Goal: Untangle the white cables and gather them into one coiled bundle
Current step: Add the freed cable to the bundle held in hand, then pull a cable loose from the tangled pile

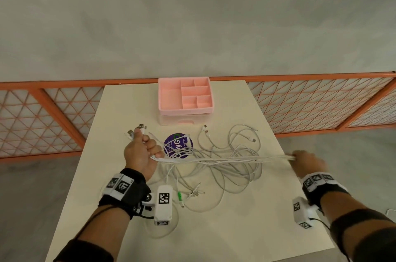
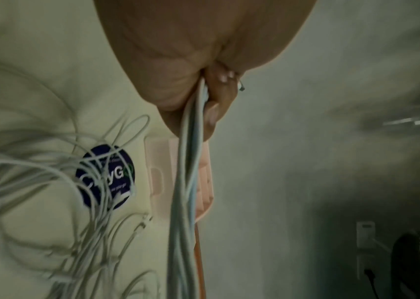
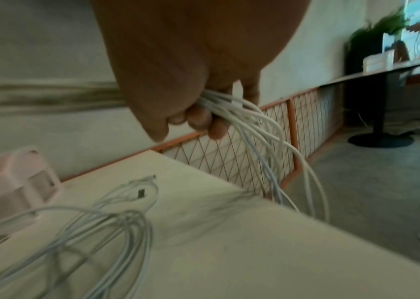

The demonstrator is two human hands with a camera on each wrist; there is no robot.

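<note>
Several white cables (image 1: 225, 160) stretch as one taut run above the cream table (image 1: 214, 229). My left hand (image 1: 142, 152) grips them in a fist near their USB plugs (image 1: 140, 127), which stick out above the thumb. My right hand (image 1: 305, 163) grips the other end of the run at the table's right edge. Loose loops (image 1: 233, 176) of the same cables lie tangled beneath on the table. In the left wrist view the cables (image 2: 188, 182) leave my fist (image 2: 204, 91). In the right wrist view my fingers (image 3: 198, 119) curl round the strands (image 3: 249, 125).
A pink compartment organizer (image 1: 185, 96) stands at the table's far middle. A round purple sticker (image 1: 178, 145) lies under the cables. An orange mesh railing (image 1: 310, 103) runs behind the table. Loose plug ends (image 1: 194, 193) lie near my left wrist.
</note>
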